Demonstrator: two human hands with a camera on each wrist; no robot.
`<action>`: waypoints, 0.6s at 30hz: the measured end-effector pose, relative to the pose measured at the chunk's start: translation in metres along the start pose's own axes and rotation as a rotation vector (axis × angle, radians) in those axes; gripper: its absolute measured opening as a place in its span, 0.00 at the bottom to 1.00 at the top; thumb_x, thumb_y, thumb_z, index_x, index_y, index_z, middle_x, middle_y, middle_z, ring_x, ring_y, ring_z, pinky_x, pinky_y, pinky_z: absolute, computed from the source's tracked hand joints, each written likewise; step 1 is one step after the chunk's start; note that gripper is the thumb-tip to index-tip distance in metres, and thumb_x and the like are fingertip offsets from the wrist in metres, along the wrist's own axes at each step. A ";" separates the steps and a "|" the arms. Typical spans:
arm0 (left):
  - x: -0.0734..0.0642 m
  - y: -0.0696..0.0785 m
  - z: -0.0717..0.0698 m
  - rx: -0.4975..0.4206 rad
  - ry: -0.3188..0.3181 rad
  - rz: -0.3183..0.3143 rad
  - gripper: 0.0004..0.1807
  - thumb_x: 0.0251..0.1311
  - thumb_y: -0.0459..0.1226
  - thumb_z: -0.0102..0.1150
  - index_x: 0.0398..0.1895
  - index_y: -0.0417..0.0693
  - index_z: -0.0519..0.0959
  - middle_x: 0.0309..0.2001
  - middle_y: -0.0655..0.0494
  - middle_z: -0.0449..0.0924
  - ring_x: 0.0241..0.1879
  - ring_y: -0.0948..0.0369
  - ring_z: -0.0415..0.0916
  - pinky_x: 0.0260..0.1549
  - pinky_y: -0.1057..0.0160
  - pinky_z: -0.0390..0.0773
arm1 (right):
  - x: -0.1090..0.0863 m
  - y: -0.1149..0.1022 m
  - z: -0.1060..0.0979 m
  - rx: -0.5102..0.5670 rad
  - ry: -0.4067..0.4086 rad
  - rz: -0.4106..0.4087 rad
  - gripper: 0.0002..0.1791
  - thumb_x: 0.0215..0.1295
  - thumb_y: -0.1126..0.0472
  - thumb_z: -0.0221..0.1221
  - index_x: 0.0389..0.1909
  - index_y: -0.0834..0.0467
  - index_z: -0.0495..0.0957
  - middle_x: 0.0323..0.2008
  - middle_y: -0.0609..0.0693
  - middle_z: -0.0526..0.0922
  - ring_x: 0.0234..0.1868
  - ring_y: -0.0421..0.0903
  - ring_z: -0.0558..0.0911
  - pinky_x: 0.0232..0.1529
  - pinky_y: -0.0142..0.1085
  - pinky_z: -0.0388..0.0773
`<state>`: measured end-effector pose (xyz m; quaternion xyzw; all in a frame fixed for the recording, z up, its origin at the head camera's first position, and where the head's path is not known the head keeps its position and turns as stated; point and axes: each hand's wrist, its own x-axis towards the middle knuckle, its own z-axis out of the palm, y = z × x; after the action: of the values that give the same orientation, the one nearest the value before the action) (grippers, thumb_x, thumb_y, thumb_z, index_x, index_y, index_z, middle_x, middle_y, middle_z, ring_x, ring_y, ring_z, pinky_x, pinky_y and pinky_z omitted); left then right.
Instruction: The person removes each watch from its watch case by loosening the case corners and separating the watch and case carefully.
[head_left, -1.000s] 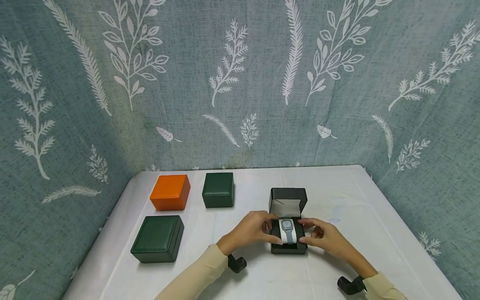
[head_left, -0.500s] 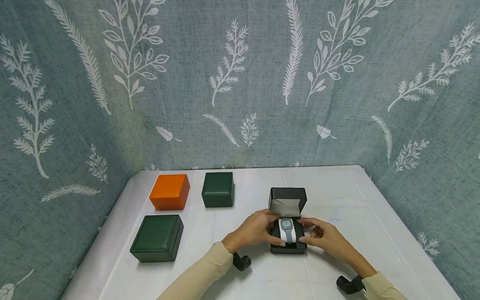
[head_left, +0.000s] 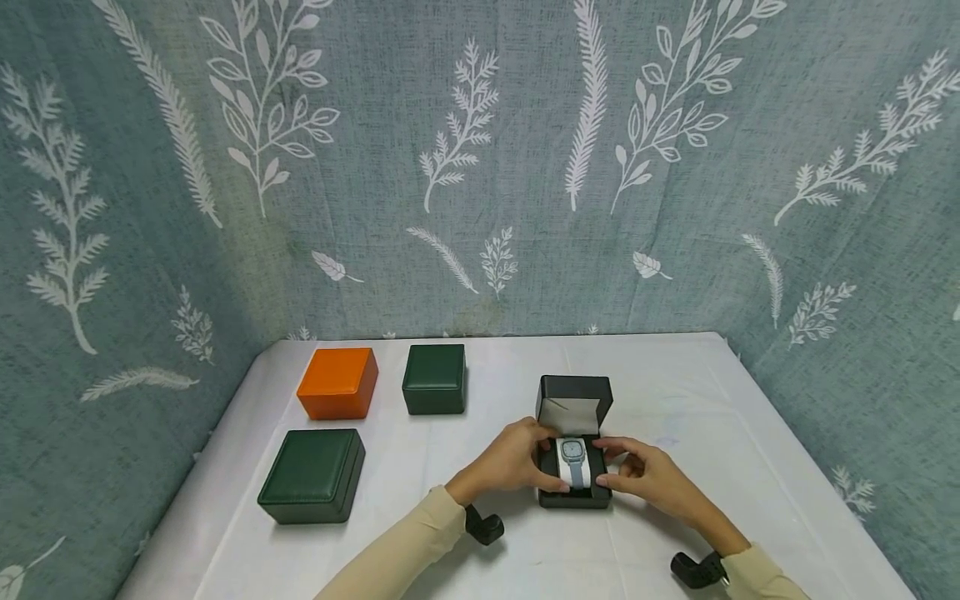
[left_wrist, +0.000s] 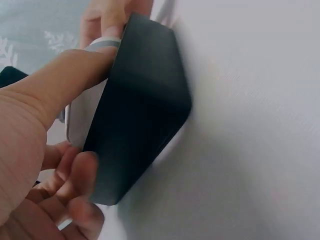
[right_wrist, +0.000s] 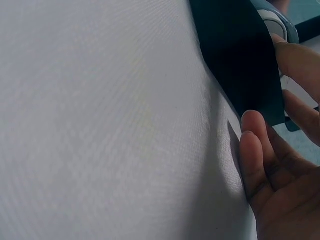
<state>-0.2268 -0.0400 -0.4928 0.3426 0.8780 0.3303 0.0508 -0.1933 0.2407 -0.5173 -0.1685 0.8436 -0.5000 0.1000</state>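
A black watch box (head_left: 575, 502) stands with its lid (head_left: 575, 388) raised on the white-covered table. Inside it sits a wristwatch (head_left: 573, 452) with a grey-blue strap, wrapped round a white cushion (head_left: 586, 475). My left hand (head_left: 506, 460) grips the box's left side, its thumb reaching over the front rim near the cushion. In the left wrist view, that thumb crosses the box edge (left_wrist: 145, 90) while other fingers curl by the near corner. From the right, my right hand (head_left: 648, 477) holds the opposite side with index finger and thumb on the rim.
An orange box (head_left: 339, 382) and a small green box (head_left: 435, 377) stand shut at the back left. Nearer, a larger green box (head_left: 312, 475) is also shut. A leaf-patterned cloth (head_left: 525, 167) hangs behind the white table (head_left: 675, 375).
Since one second ago my left hand has shifted slightly right, and its thumb lies further over the box's front. My right hand and the box look nearly still.
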 end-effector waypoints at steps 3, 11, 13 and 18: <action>-0.003 0.001 0.000 0.000 0.011 0.001 0.37 0.44 0.52 0.84 0.58 0.45 0.84 0.43 0.59 0.76 0.37 0.67 0.69 0.34 0.73 0.72 | 0.001 0.000 0.001 -0.005 0.000 -0.001 0.32 0.63 0.52 0.72 0.66 0.57 0.77 0.42 0.54 0.80 0.32 0.43 0.78 0.31 0.34 0.76; -0.005 0.004 -0.001 0.011 0.022 0.015 0.38 0.46 0.52 0.83 0.60 0.49 0.82 0.43 0.59 0.79 0.32 0.69 0.69 0.29 0.72 0.71 | 0.001 -0.001 0.000 -0.015 0.014 -0.017 0.32 0.63 0.53 0.73 0.66 0.59 0.77 0.42 0.54 0.80 0.32 0.42 0.77 0.31 0.33 0.76; -0.004 0.004 0.000 -0.012 0.020 0.011 0.38 0.47 0.51 0.83 0.61 0.49 0.81 0.40 0.62 0.80 0.30 0.70 0.69 0.27 0.73 0.71 | 0.001 -0.001 0.000 -0.012 0.018 -0.020 0.32 0.63 0.54 0.73 0.66 0.59 0.77 0.44 0.55 0.81 0.32 0.42 0.77 0.30 0.33 0.76; -0.003 0.001 0.002 -0.071 0.030 0.003 0.39 0.46 0.49 0.84 0.62 0.47 0.81 0.34 0.63 0.79 0.25 0.71 0.68 0.22 0.73 0.69 | 0.001 0.000 0.000 -0.026 0.024 -0.014 0.32 0.63 0.52 0.73 0.66 0.57 0.77 0.47 0.55 0.81 0.32 0.42 0.78 0.30 0.33 0.76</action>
<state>-0.2231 -0.0407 -0.4938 0.3370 0.8660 0.3663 0.0492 -0.1940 0.2402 -0.5174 -0.1695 0.8499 -0.4917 0.0843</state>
